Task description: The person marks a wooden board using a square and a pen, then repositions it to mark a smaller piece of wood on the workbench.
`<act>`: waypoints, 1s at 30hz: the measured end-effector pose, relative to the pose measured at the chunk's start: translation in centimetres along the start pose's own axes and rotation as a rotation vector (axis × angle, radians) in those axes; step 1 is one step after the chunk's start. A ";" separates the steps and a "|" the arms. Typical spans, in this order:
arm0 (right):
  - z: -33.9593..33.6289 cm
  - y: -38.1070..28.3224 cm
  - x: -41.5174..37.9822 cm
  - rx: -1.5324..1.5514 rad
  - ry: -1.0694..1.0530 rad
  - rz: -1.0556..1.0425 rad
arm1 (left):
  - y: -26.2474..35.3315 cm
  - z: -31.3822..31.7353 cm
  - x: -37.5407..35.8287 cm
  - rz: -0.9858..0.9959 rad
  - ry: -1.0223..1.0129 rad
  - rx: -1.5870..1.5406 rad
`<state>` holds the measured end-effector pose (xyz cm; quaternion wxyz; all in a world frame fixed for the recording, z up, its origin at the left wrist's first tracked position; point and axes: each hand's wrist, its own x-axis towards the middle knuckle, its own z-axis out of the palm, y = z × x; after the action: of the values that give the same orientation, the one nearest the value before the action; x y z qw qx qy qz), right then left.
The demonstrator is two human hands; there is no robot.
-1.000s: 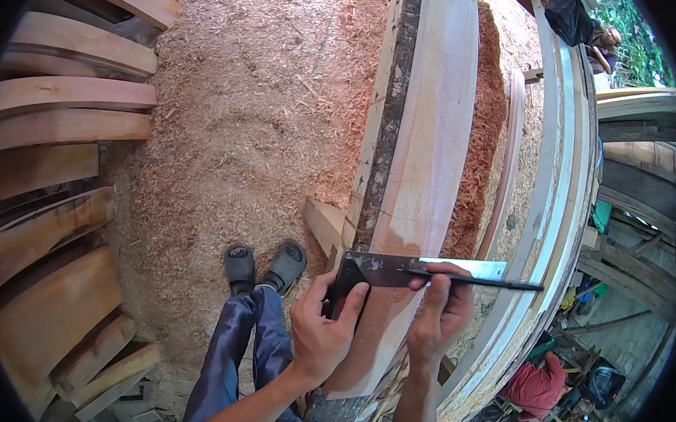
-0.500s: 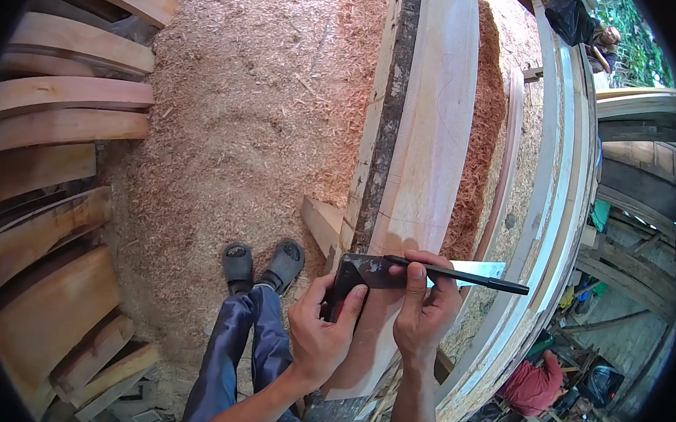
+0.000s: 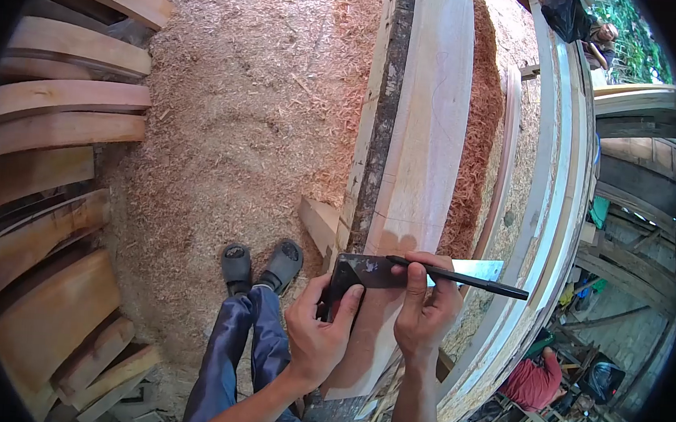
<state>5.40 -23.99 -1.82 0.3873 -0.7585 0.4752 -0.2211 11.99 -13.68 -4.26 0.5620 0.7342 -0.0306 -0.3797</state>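
Note:
A try square lies across a long pale board (image 3: 427, 139), its dark stock (image 3: 343, 277) on the left and its shiny metal blade (image 3: 477, 270) reaching past the board's right edge. My left hand (image 3: 322, 326) is closed around the stock. In my right hand (image 3: 427, 305) a black pen (image 3: 484, 282) is pinched between thumb and fingers, lying nearly level above the blade. The right fingers are also close to the blade; whether they touch it is hidden. Thin pencil-like lines run along and across the board above the square.
The board rests on a rough beam (image 3: 377, 136). Curved planks (image 3: 66, 98) are stacked at the left, and long strips (image 3: 562, 147) bend along the right. Shavings (image 3: 236, 112) cover the floor. A person in a red top (image 3: 533, 381) is at lower right, another person (image 3: 602, 41) at upper right.
The view has shifted very slightly. Both hands, the try square and the pen keep almost the same positions on the board.

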 end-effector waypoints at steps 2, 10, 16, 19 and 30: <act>-0.2 0.1 0.0 -0.014 0.010 -0.004 | 0.0 0.0 0.0 -0.002 0.000 0.011; -0.2 0.2 0.0 0.028 0.036 0.028 | -0.6 0.1 0.0 0.029 0.012 -0.021; 0.2 -0.5 0.3 -0.001 -0.021 -0.084 | -0.9 0.3 0.0 0.042 0.026 -0.013; 0.2 -0.5 0.4 -0.031 -0.021 -0.081 | -0.1 0.2 -0.1 -0.006 0.028 -0.031; -0.8 0.3 0.0 0.162 0.090 0.059 | -0.1 0.1 0.0 0.023 0.011 0.011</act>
<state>4.64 -24.35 -1.54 0.4321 -0.6997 0.4948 -0.2810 11.92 -13.74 -4.33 0.5624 0.7390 -0.0383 -0.3689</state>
